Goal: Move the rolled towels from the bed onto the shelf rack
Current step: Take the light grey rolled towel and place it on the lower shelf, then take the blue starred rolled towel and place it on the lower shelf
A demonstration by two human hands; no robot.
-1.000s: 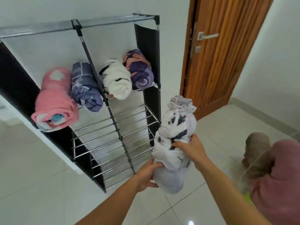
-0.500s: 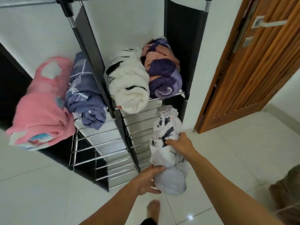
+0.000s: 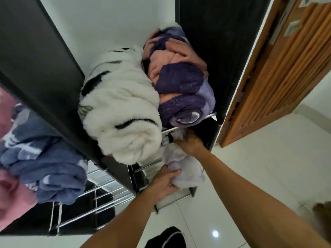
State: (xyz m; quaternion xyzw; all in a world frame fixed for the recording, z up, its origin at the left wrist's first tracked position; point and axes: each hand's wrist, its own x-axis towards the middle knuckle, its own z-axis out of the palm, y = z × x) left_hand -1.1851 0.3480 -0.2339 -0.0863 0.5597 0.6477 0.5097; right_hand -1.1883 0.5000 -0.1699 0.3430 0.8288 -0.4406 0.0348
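A pale lilac-white rolled towel (image 3: 186, 169) lies partly inside the shelf rack's (image 3: 59, 83) lower right compartment, under the upper rail. My left hand (image 3: 164, 183) grips its near end; my right hand (image 3: 189, 144) holds its upper part, whose far end is hidden beneath the shelf above. On that upper shelf sit a fluffy white roll with black stripes (image 3: 121, 111) and a purple-and-peach roll (image 3: 180, 85). A blue roll (image 3: 46, 163) and a pink roll (image 3: 9, 194) rest in the left compartment.
A wooden door (image 3: 290, 65) stands just right of the rack. White tiled floor (image 3: 259, 167) spreads below and to the right. Chrome shelf bars (image 3: 100, 190) show in the lower left compartment. A dark garment (image 3: 166, 238) is at the bottom edge.
I have moved much closer to the rack. Both hands pushed the pale towel forward from in front of the rack into the lower right compartment.
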